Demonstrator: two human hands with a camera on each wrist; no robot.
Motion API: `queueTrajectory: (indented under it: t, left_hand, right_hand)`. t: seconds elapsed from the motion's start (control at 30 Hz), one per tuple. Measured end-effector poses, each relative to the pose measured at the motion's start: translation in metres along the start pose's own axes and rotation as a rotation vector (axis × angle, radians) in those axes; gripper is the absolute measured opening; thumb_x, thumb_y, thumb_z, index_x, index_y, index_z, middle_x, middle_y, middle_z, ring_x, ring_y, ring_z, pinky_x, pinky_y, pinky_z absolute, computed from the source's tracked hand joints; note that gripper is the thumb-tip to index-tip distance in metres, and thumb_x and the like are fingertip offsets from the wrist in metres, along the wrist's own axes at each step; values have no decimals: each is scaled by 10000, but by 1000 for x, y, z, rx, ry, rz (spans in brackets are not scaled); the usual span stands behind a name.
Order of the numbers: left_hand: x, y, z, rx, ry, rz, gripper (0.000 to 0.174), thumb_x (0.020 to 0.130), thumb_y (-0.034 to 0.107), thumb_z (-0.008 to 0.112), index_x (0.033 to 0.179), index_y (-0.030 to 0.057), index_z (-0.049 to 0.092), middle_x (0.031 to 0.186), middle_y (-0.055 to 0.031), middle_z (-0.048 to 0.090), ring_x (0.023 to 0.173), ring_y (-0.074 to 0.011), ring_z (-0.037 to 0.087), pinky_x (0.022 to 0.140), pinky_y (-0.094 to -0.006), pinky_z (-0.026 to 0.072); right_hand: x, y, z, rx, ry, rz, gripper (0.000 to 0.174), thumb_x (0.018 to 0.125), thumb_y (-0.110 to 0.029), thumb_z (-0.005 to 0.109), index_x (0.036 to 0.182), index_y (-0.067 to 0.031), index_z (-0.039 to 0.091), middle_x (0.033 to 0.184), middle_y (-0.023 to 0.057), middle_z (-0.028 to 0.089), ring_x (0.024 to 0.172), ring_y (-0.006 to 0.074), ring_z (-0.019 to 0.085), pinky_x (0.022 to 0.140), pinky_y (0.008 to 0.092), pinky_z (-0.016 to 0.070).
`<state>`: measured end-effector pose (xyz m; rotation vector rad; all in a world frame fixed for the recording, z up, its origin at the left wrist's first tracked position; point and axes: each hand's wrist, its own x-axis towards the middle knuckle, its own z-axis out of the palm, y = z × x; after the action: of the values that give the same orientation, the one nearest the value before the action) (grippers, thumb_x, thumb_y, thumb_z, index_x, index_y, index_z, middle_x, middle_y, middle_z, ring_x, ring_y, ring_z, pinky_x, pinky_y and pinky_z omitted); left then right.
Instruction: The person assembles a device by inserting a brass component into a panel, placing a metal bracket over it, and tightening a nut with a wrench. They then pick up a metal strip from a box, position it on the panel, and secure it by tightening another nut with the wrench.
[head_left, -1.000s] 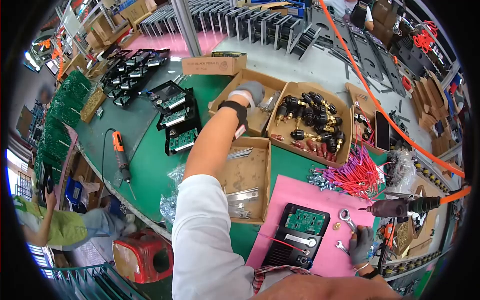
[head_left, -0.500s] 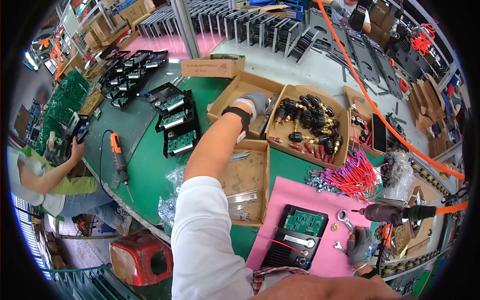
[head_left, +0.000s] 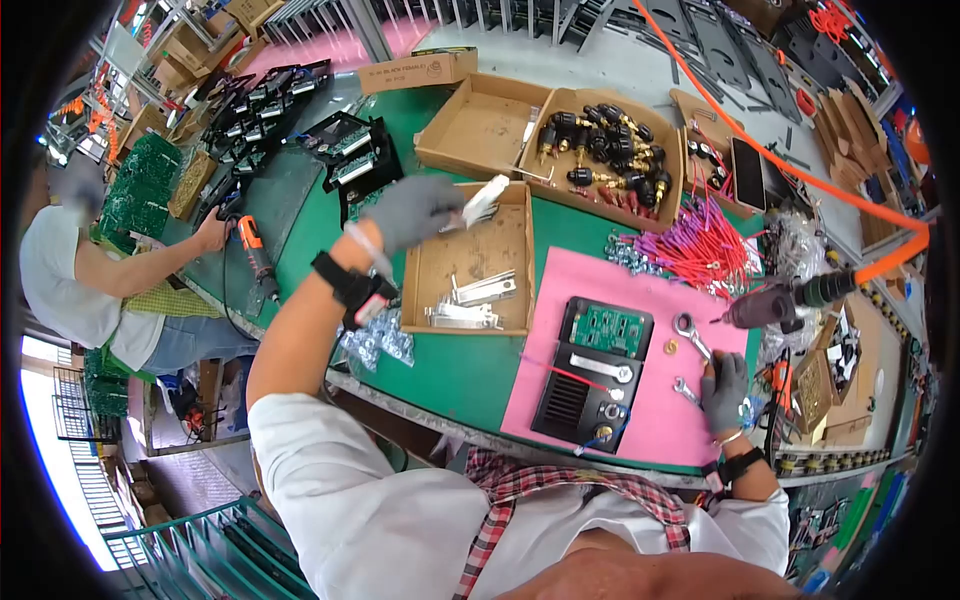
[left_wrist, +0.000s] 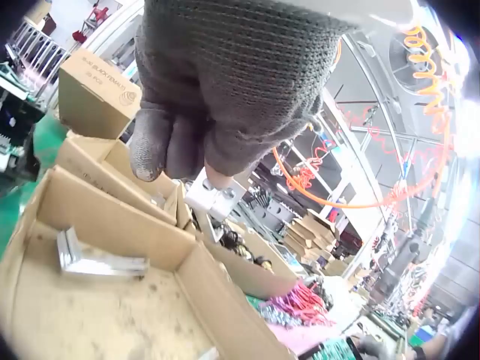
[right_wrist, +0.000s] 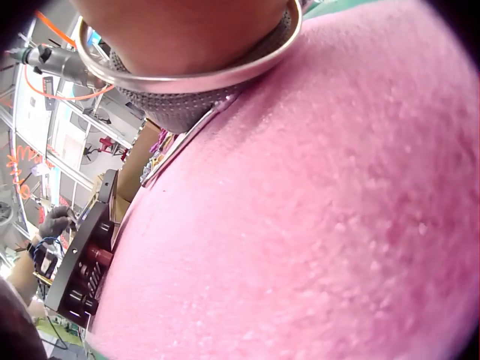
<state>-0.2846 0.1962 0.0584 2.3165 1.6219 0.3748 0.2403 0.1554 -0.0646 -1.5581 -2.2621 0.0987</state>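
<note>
The gloved left hand pinches a silver metal piece above the lower cardboard box; the left wrist view shows a hole in this piece under the fingertips. More silver brackets lie in that box. On the pink mat is a black housing with a green circuit board, a silver bar and a red wire. To its right, the gloved right hand rests by a ratchet wrench and a smaller wrench; its finger curl is hidden.
Black and red connectors fill a box behind the mat, beside red and purple wires. A power driver hangs at the right. Another orange driver, black assemblies and another person are at the left.
My left hand has come back from the upper box to above the lower one, with a silver piece in its fingers. The person at the left has moved closer to the table. The head view has shifted.
</note>
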Motion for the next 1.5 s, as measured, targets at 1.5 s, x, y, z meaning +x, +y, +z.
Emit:
queueTrajectory:
  t: [1.5]
  left_hand:
    - [-64,136,65,33,383,152,130,760,3,556,854,12,466,945,-154,527,836,-320,533,701,-366,446]
  right_hand:
    - [-3,9,8,28,88,25,269,721,-140,588,984,-89,568,916,112,524,867,294,508,757,386,427]
